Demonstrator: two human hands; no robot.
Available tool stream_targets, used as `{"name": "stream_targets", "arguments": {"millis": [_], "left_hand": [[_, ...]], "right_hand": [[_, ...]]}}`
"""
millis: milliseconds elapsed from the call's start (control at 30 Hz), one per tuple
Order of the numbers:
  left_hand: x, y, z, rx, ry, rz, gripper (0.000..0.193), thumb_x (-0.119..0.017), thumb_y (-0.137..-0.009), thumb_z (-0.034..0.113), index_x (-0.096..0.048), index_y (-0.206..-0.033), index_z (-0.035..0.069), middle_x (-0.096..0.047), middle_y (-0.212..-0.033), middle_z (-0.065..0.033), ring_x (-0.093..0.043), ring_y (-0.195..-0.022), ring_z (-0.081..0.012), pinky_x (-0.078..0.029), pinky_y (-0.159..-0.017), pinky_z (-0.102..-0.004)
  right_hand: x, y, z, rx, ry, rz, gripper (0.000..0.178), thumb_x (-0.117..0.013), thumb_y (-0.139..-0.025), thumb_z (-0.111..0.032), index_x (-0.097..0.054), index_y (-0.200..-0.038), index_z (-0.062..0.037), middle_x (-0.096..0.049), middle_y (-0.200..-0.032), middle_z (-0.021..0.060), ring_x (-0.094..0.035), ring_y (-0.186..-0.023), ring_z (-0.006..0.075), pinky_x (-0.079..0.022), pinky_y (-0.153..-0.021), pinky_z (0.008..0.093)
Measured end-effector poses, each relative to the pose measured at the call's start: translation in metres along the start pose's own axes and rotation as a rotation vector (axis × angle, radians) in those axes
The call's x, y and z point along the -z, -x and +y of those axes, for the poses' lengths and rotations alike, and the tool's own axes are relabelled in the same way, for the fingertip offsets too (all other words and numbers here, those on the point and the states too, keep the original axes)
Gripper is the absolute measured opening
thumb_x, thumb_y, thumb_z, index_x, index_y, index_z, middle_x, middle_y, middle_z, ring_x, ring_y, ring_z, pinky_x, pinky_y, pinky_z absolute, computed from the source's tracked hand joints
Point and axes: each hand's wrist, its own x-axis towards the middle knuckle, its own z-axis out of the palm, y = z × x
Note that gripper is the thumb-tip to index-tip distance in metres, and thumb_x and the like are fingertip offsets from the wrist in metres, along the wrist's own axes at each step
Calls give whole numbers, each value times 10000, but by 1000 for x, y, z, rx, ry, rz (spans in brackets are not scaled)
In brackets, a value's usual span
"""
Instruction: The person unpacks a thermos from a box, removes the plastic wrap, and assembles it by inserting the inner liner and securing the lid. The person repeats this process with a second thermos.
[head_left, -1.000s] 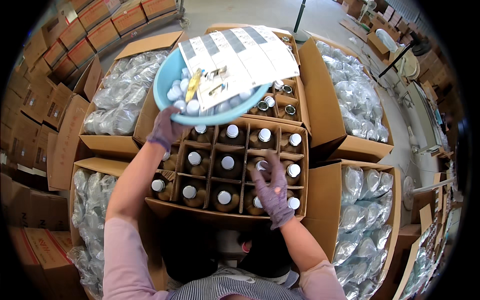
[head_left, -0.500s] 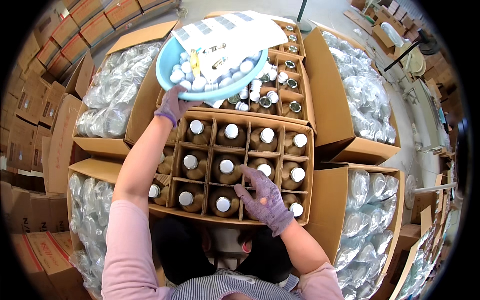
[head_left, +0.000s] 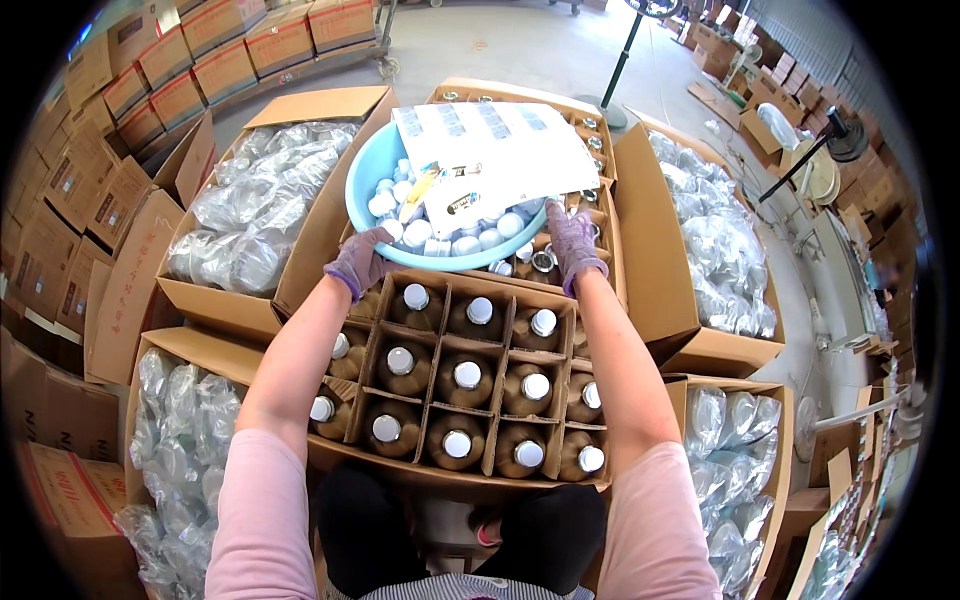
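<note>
A light blue basin (head_left: 372, 170) full of white caps (head_left: 440, 235) sits on an open carton of bottles, overlapping the far edge of the nearer divided carton (head_left: 455, 385). A sheet of printed labels (head_left: 500, 150) lies across the basin's far right part. The left hand (head_left: 360, 262), in a purple glove, has its grip curled over the basin's near-left rim. The right hand (head_left: 572, 240), also gloved, reaches to the basin's right rim with fingers stretched toward the caps and the edge of the label sheet; whether its grip has closed on anything cannot be told. The divided carton holds brown bottles (head_left: 467, 385) standing upright, one per cell, each with a white cap on. Pink sleeves (head_left: 262, 520) cover the upper arms near the lower edge. To either side stand open cartons packed with clear plastic bags of empty bottles (head_left: 255, 210), and closed cartons (head_left: 150, 90) are stacked along the far left of the floor (head_left: 560, 50).
</note>
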Motion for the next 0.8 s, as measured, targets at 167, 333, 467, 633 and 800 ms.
{"name": "stream_targets", "arguments": {"millis": [167,333,467,633,800], "left_hand": [[-24,-3,-6,-15,-54,-53,442,-571,-859,60,-447,-1255,-93,-607,-1165,-197,-685,-958,-319,-617,-846,-455],[-28,-26,-6,-67,35,35,463,-551,-905,128,-452,-1289,-111,-573,-1232,-232,-632,-1080,-376,-616,-833,-506],[-43,-38,3,-120,20,87,513,-560,-978,240,-425,-1356,-79,-525,-1318,-240,-618,-1117,-378,-628,-844,-480],[-30,-50,11,-173,-56,61,544,-553,-1003,330,-415,-1408,-5,-536,-1335,-211,-615,-1138,-357,-622,-855,-485],[-26,-34,16,-189,-203,64,587,-564,-996,391,-442,-1374,-41,-548,-1333,-198,-613,-1158,-318,-595,-900,-434]], "right_hand": [[-26,-33,72,-152,-325,-74,495,-701,-903,-295,-505,-1278,-39,-602,-1148,126,-642,-900,222,-600,-683,358],[-3,-3,28,-145,-487,-272,356,-620,-971,-176,-483,-1275,-51,-605,-1130,104,-636,-927,185,-603,-725,315],[-14,2,15,-175,-505,-311,388,-618,-969,-133,-405,-1283,-54,-569,-1177,136,-652,-938,234,-623,-729,366],[-43,-25,10,-268,-182,-181,544,-694,-885,-150,-364,-1306,-48,-562,-1176,192,-643,-982,296,-592,-767,410],[-11,-71,8,-171,-471,165,863,-786,-815,-231,-266,-1493,-112,-489,-1356,254,-539,-1188,374,-496,-921,470]]}}
